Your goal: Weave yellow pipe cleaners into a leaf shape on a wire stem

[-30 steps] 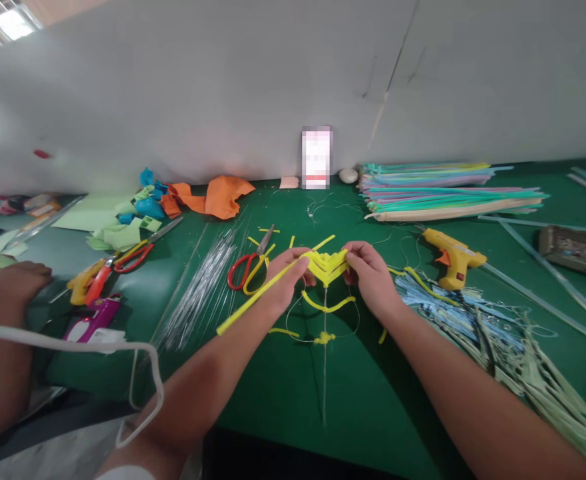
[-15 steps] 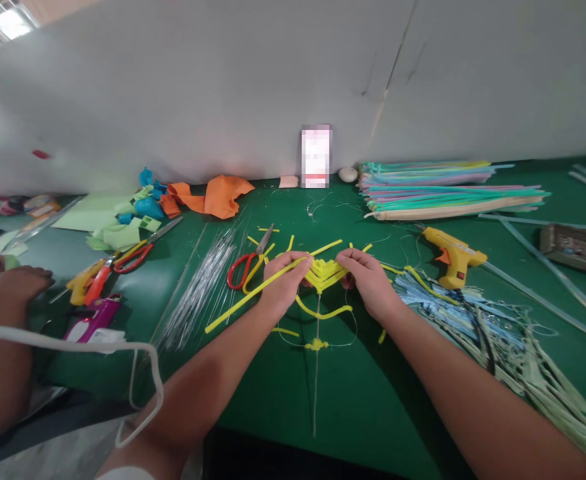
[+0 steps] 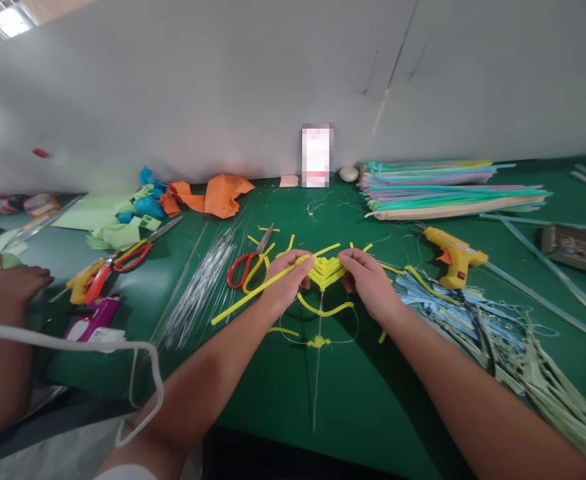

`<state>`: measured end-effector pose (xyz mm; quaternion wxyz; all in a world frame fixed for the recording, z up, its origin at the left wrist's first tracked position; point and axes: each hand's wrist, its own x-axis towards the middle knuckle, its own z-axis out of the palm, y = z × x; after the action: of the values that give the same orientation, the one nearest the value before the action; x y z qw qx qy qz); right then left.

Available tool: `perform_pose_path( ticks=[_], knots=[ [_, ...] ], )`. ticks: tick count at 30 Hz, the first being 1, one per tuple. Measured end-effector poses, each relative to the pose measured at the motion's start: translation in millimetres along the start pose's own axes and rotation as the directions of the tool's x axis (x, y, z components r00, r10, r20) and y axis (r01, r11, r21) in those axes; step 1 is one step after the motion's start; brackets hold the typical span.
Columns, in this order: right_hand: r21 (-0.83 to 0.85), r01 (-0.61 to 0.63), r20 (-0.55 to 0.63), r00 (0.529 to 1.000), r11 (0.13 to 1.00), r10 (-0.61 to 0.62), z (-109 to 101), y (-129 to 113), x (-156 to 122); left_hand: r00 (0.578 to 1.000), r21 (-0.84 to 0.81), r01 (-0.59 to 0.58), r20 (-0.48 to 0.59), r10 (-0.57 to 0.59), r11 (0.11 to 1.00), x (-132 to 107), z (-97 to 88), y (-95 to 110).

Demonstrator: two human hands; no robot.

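A yellow V-shaped piece of folded pipe cleaners [image 3: 326,272] is held up between my two hands over the green table. My left hand [image 3: 291,272] pinches its left side, where a long loose strip [image 3: 243,305] runs out toward the lower left. Thumb and fingers of my right hand [image 3: 365,270] pinch the right side. Below the V hang a thin wire [image 3: 317,380], a curved yellow strip [image 3: 325,310] and a small yellow knot [image 3: 318,342]. Red-handled scissors [image 3: 245,269] lie just left of my left hand, among yellow offcuts.
A yellow glue gun [image 3: 455,257] lies right, before bundled coloured pipe cleaners [image 3: 453,193]. Silver wires [image 3: 203,287] lie left. A phone [image 3: 317,155] leans on the grey partition [image 3: 197,87]. A white cable [image 3: 143,347] crosses near my left arm. A co-worker's hand [image 3: 20,283] is far left.
The yellow V has tilted slightly and its upper end shows shorter. The long loose strip's free end has shifted a little up and right. Both hands keep their pinch.
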<state>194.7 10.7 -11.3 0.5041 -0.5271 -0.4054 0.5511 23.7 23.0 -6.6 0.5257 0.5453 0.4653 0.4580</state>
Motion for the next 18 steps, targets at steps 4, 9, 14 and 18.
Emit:
perform_pose_path(
  ticks=[4,9,14,18],
  knots=[
    [-0.032,0.017,-0.034,0.999,0.999,-0.018,0.9,1.0,-0.4,0.997,0.069,-0.007,0.076,0.001,0.998,-2.0,-0.3,0.0],
    [-0.007,0.058,-0.002,0.998,0.998,-0.058,0.3,1.2,-0.7,1.0,0.043,-0.018,0.024,0.017,0.999,-2.3,0.6,1.0],
    [0.016,0.028,-0.008,1.0,0.999,-0.028,0.9,-5.3,-3.2,1.0,-0.024,0.0,0.018,0.001,1.0,0.0,0.2,-1.2],
    [-0.069,-0.019,0.062,0.998,0.997,0.023,0.6,-6.9,-3.7,0.999,-0.032,0.007,0.046,-0.006,0.999,0.5,0.1,-2.1]
  ],
)
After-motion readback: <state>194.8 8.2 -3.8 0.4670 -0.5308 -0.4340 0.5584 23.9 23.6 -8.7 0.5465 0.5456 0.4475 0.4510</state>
